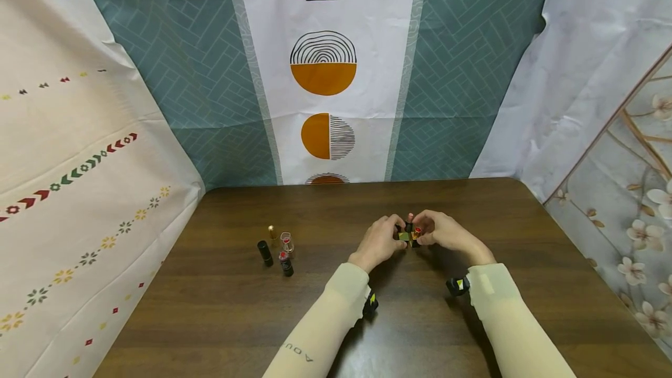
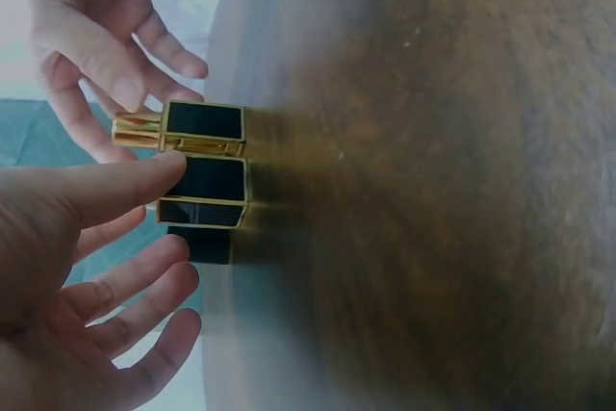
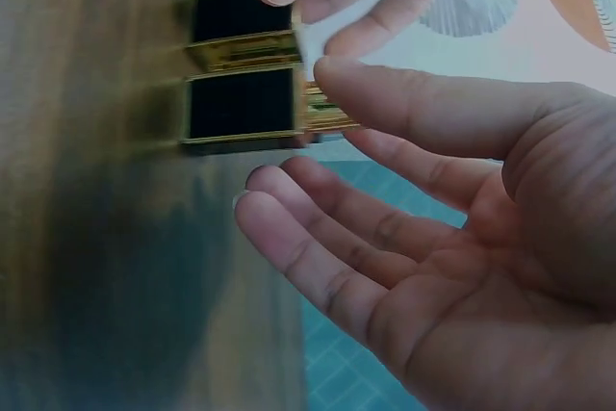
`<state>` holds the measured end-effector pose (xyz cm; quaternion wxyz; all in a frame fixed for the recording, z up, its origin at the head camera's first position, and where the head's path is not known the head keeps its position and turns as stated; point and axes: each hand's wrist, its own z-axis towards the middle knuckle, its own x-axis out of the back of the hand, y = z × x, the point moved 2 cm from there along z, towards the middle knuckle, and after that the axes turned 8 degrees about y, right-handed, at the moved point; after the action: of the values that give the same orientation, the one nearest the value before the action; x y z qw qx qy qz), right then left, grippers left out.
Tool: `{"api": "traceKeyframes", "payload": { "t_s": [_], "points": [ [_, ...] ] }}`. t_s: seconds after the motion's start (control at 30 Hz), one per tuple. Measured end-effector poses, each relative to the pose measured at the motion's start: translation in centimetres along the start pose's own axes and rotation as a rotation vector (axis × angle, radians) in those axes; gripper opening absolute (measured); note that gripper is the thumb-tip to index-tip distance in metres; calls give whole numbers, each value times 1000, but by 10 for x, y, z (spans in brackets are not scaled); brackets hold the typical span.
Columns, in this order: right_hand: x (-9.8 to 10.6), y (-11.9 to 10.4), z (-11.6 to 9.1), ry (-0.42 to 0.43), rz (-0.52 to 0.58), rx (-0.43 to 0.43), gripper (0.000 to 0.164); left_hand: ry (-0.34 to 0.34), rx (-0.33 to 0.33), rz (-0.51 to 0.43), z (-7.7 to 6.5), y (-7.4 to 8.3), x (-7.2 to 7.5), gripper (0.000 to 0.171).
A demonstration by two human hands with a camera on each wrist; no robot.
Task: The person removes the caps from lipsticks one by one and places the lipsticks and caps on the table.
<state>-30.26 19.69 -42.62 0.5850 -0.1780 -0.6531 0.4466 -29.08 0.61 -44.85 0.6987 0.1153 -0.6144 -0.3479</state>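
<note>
A brown wooden table (image 1: 210,308) stands before patterned cloths (image 1: 367,74); dark lettering on the left sleeve (image 1: 320,325) is too small to read surely. More lipsticks (image 1: 286,265) stand at the table's left. Right of centre, toward the far edge, the left hand (image 1: 379,240) pinches a black-and-gold case (image 2: 214,180); the right hand (image 1: 446,231) curves around an uncapped lipstick (image 2: 197,124), pinching or not I cannot tell. Both partly hide these pieces.
</note>
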Motion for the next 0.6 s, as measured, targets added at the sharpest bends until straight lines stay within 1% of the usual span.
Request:
{"api": "traceKeyframes", "payload": {
  "t_s": [0.13, 0.3, 0.43, 0.6],
  "points": [
    [5, -7, 0, -11, 27, 49, 41, -19, -14, -17, -2, 0, 7, 38],
    [7, -15, -2, -15, 34, 71, 38, -49, -22, -51, -4, -2, 17, 36],
    [9, -22, -3, 32, 19, 77, 32, -58, -28, -64, -5, -4, 28, 34],
    [8, -31, -1, 94, 13, 90, 27, -64, -46, -31, -7, -6, 42, 29]
  ]
}}
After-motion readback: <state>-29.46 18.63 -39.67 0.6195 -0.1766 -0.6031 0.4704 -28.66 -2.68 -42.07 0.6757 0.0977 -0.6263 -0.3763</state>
